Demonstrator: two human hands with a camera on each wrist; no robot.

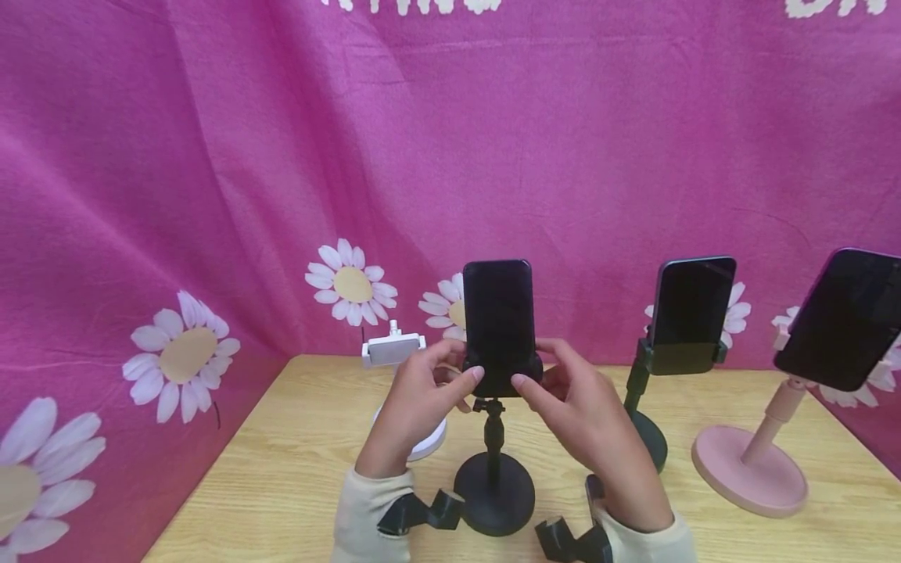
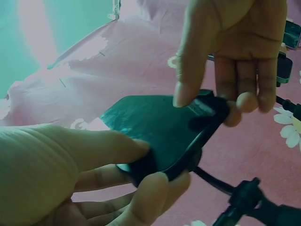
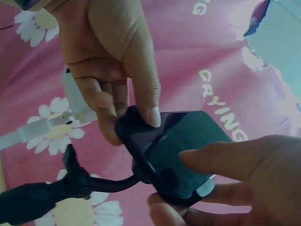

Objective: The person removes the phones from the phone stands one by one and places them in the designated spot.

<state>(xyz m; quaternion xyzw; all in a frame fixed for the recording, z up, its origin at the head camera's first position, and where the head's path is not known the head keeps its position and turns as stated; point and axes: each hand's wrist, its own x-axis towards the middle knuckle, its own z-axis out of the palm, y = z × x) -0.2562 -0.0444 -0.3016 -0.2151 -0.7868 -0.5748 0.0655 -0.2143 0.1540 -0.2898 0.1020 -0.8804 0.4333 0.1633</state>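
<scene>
A phone (image 1: 498, 313) stands in the holder (image 1: 538, 366) of a black stand (image 1: 495, 496), which rests on the table (image 1: 274, 469) in front of the person, well in from the left edge. The left hand (image 1: 417, 403) and right hand (image 1: 584, 403) take the phone's lower end from either side, each thumb on the front near a bottom corner and the other fingers curled round the sides and behind. Each hand thus pinches phone and holder together, probably to keep the one pressed against the other; the wrist views are dim, so which of the two bears the rear fingertips is hard to tell.

The phone's long axis runs up and down, top end toward the cloth (image 1: 598, 195), screen toward the person. The stand's broad round base presumably steadies that height.

A white stand (image 1: 394, 349) sits toward the table's far left corner; a green stand (image 1: 651, 442) and pink stand (image 1: 749, 473), each bearing another phone, stand toward the right edge.
</scene>
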